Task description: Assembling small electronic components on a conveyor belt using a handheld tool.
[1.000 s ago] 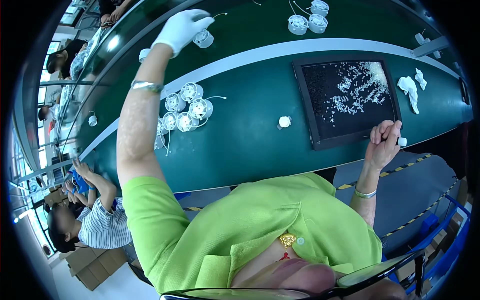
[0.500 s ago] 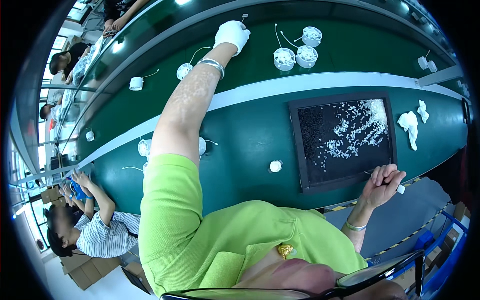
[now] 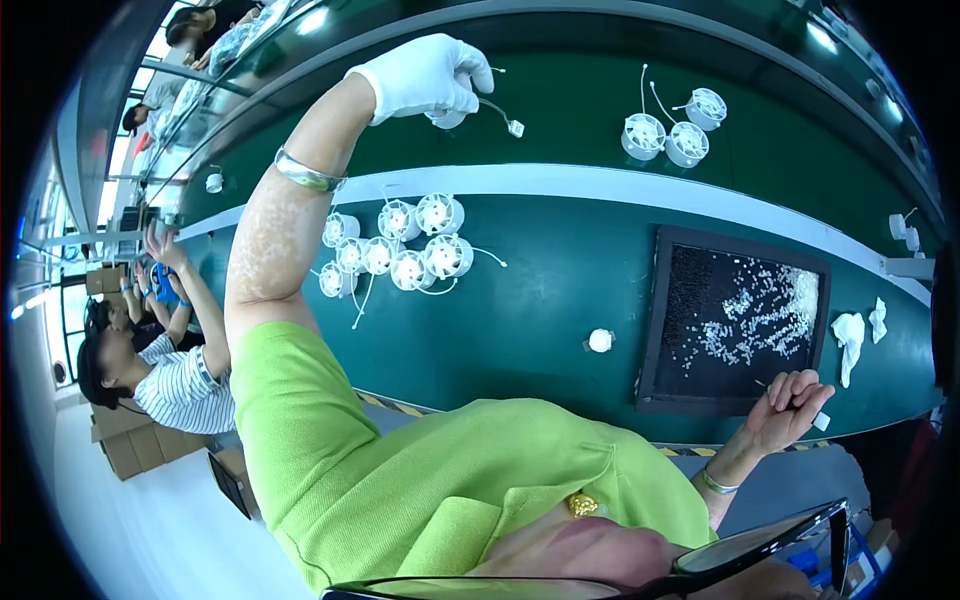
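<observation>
My left hand (image 3: 425,78), in a white glove, reaches over the far green strip with its fingers curled down around a small white fan (image 3: 447,119), mostly hidden under the palm. A thin cable with a white connector (image 3: 515,128) sticks out beside it, and another connector tip shows by the fingers. Bare, my right hand (image 3: 793,408) is closed on a thin tool with a white end (image 3: 821,421), its tip over the near edge of a black tray (image 3: 655,385). Small clear pieces (image 3: 745,315) and black ones (image 3: 685,290) lie in the tray.
Several white fans with cables (image 3: 410,268) stand on the near green table, and three more (image 3: 687,144) on the far strip. A pale rail (image 3: 560,180) divides them. A small white round piece (image 3: 600,340) and crumpled white cloths (image 3: 848,345) flank the tray. Co-workers sit at the left.
My view has turned left, so the tray and fans appear farther right. My left hand has moved left along the far strip and uncovered the near fans. My right hand keeps the tool.
</observation>
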### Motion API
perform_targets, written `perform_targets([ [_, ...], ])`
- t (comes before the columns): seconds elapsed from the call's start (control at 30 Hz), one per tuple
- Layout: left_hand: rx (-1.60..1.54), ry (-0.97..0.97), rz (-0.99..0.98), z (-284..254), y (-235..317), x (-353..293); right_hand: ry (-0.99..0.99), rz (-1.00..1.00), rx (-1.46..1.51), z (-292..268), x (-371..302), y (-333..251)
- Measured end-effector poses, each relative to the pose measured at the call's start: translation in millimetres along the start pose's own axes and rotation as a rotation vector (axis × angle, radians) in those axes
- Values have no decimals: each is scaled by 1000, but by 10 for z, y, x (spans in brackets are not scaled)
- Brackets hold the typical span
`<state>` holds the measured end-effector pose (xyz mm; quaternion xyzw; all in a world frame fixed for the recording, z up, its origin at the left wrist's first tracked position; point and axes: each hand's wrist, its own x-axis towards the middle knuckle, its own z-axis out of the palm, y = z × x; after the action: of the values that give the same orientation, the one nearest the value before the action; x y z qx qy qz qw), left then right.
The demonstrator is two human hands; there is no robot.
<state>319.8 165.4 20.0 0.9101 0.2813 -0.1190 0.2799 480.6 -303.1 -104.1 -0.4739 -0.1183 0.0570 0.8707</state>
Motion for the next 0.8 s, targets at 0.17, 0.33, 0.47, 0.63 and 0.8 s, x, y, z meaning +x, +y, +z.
perform_targets([
  [0.17,-174,-74,3,-107,-401,-401,-43,36,-27,114,8,-7],
  [0.33,-324,-33,65,-60,-660,-520,-33,25,-92,247,1,-37],
  [0.47,-329,-14,105,-83,-797,-479,-20,43,-123,309,-24,-41],
  [0.63,-195,263,-76,-423,-1253,-195,20,51,-146,352,-44,-37],
  [0.8,-446,304,-234,-602,-1361,-381,23,50,-135,281,-9,-47],
])
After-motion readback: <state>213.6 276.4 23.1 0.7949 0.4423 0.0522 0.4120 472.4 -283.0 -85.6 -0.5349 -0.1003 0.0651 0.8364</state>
